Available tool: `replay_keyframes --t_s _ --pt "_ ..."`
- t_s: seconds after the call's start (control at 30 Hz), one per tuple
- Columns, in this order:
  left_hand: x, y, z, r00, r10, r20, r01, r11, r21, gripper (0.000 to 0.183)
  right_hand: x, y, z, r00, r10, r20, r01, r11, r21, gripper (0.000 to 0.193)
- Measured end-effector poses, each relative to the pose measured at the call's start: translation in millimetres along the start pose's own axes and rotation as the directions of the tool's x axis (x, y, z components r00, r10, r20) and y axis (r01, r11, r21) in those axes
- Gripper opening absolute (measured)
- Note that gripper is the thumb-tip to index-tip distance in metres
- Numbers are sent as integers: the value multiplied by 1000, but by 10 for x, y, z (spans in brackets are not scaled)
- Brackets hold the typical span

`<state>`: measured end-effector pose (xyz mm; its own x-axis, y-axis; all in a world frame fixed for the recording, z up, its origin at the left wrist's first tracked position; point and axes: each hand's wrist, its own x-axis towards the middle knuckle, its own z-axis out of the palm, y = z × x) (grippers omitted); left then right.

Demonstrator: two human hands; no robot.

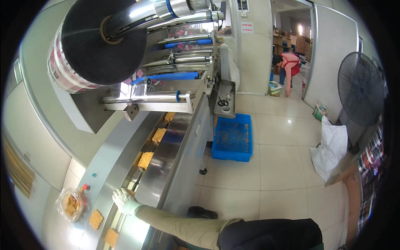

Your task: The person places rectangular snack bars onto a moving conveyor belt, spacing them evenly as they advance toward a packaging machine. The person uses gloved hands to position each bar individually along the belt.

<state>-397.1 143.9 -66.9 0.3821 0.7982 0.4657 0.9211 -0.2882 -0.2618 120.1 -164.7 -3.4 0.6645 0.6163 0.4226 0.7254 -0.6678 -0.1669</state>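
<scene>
My right hand (125, 201), in a white glove, reaches left to the metal feed channel of a wrapping machine. Its fingers bend down around a golden, rough-textured square cake, of which only a small edge (131, 192) shows. Farther up the channel lie a cake (146, 160), another cake (159, 135) and one cake (169, 116) near the rollers. Left of the hand, a loose cake (96, 219) rests on the metal top, and another cake (111, 237) lies nearer me. A clear plastic bag (70, 204) holds broken golden pieces. My left hand is out of view.
A big film roll (75, 66) and steel rollers (146, 98) overhang the channel. Red button (86, 186) by the bag. Right of the machine: a blue crate (232, 137) on the floor, a white sack (329, 146), a black fan (361, 88). A person (288, 66) bends at the doorway.
</scene>
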Motion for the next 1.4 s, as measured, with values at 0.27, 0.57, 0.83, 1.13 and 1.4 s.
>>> replay_keyframes --t_s 0.27,0.57,0.83,1.13,1.4 --pt "-60 -27 -131 999 -51 12 51 998 -47 41 -16 33 -190 996 -12 83 3 994 112 33" --pt "-111 -22 -280 994 -101 29 104 989 -109 40 -11 28 -149 995 -13 95 5 996 88 34" --pt "-180 125 -374 982 -171 83 188 941 -282 40 -39 287 153 991 -132 -11 131 988 -79 35" --pt "-205 331 -890 954 -299 -20 276 901 -334 28 47 71 30 989 -147 1 147 983 -107 27" --pt "-108 527 -1046 872 -436 222 472 869 -148 42 0 128 21 984 -163 -75 158 985 -66 35"
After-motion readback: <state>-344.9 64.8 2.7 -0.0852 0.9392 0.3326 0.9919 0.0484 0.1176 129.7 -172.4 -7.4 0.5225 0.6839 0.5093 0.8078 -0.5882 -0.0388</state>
